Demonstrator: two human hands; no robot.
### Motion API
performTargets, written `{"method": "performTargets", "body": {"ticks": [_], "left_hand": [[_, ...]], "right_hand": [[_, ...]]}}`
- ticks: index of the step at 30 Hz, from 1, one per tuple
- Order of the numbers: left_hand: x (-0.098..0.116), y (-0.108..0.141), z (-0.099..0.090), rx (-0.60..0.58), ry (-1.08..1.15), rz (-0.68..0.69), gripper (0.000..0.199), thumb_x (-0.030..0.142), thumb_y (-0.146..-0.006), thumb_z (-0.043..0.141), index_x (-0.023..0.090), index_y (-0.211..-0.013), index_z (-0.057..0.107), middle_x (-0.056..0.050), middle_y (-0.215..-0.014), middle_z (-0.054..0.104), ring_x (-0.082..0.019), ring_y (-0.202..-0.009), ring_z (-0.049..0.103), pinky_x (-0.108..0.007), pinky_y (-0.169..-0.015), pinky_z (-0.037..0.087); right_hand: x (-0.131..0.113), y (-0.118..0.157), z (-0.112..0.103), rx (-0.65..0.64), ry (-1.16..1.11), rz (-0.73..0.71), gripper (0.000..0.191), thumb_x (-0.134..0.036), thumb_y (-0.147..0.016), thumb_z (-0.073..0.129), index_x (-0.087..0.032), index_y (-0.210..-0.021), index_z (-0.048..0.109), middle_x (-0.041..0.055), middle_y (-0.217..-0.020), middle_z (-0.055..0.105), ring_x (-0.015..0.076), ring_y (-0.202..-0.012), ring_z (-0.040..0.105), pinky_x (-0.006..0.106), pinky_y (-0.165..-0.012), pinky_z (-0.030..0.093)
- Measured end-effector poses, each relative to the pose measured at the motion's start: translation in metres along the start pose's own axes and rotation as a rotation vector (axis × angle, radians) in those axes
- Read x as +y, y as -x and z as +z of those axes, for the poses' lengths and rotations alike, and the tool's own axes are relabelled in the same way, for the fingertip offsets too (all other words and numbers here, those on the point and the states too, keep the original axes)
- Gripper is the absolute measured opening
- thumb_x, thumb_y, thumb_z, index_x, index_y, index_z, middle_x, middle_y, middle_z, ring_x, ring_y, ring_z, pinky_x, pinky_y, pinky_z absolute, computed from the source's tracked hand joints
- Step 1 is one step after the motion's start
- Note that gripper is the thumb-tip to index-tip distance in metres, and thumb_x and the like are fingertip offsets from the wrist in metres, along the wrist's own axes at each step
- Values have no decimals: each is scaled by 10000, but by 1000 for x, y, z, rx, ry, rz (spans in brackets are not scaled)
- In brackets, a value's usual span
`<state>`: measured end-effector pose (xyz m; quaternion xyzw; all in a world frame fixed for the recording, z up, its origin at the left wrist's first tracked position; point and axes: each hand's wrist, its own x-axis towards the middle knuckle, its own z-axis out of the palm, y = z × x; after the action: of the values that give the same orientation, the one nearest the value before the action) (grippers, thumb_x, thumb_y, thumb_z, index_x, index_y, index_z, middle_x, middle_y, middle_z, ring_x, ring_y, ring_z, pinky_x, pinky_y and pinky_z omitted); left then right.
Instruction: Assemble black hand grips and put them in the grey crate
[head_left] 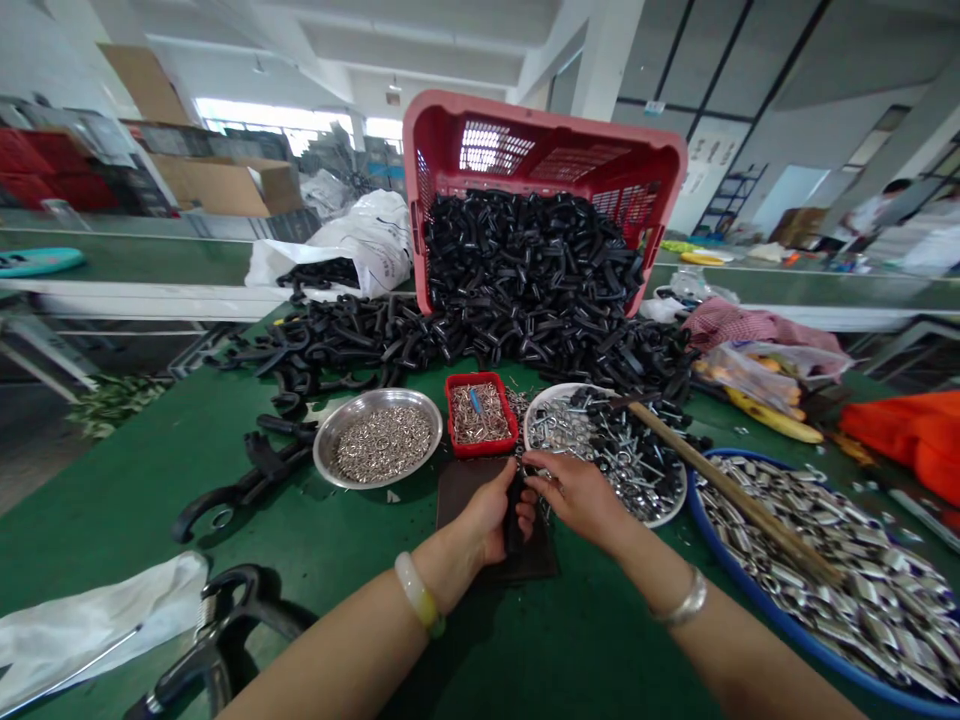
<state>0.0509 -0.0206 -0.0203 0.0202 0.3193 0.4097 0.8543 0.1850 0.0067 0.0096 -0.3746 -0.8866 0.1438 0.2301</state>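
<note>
My left hand (pixel 489 518) is wrapped round a black plastic handle-like piece (pixel 514 525), held upright above a dark square pad (pixel 459 492). At the top end of that piece, the thumb and forefinger of my right hand (pixel 576 492) are pinched together; whatever they hold is too small to make out. Just beyond my hands stands a small red tray (pixel 486 450) of thin metal pins with a blue item on top. To its left is a steel bowl (pixel 324 466) of small metal pieces. A white bowl (pixel 679 512) of bolts and black parts lies close by my right hand.
A tilted red crate (pixel 544 118) spills black plastic parts (pixel 525 270) across the back. At right, a wooden stick (pixel 735 500) spans the white bowl and a blue basin (pixel 739 590) of metal pieces. Black clamp-like tools (pixel 225 620) lie at left. Bananas (pixel 776 415) sit back right.
</note>
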Motion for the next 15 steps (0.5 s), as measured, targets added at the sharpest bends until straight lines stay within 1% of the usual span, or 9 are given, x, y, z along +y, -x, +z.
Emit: {"method": "performTargets", "body": {"ticks": [3,6,8,10,13,15], "left_hand": [[-1,1,-1,21,-5,17,396,511,-800,441,134,-679,453,50,-542,379,-2,-355,331,-96,-306,245],[-3,0,-2,33,-19,84,342,474,-779,507,137,-728,471,44,-583,422,7,-369,347,-81,-310,254],[-4,1,-3,41,-21,128,321,461,-757,548,147,-760,480,46,-595,432,8,-379,360,-75,-310,254],[-4,3,-3,38,-25,138,306,444,-736,583,156,-783,490,54,-585,427,6,-379,365,-71,-300,237],[-2,6,-4,40,-55,153,241,344,-727,629,157,-820,507,50,-619,475,22,-361,341,-62,-290,212],[-1,7,-4,55,-55,163,209,301,-740,625,150,-824,509,34,-685,528,38,-348,312,-61,-288,206]], "right_hand": [[0,-1,5,-5,94,7,242,-253,-814,499,-208,-1035,587,77,-983,651,203,-901,588,328,-799,431],[0,-4,7,-9,128,65,214,-327,-825,492,-188,-913,628,77,-863,660,192,-807,598,299,-725,436],[-1,-5,8,-15,138,97,264,-397,-823,483,-182,-819,635,60,-780,649,171,-731,591,269,-664,430],[-1,-6,7,-19,139,76,317,-453,-817,469,-184,-782,634,46,-746,639,155,-708,581,248,-644,420],[10,-9,-4,-91,140,-17,334,-453,-849,407,-212,-869,639,32,-812,646,138,-780,581,228,-693,416],[28,-13,-20,-164,266,59,319,-399,-874,371,-231,-950,631,46,-909,646,153,-856,580,246,-735,418]]}}
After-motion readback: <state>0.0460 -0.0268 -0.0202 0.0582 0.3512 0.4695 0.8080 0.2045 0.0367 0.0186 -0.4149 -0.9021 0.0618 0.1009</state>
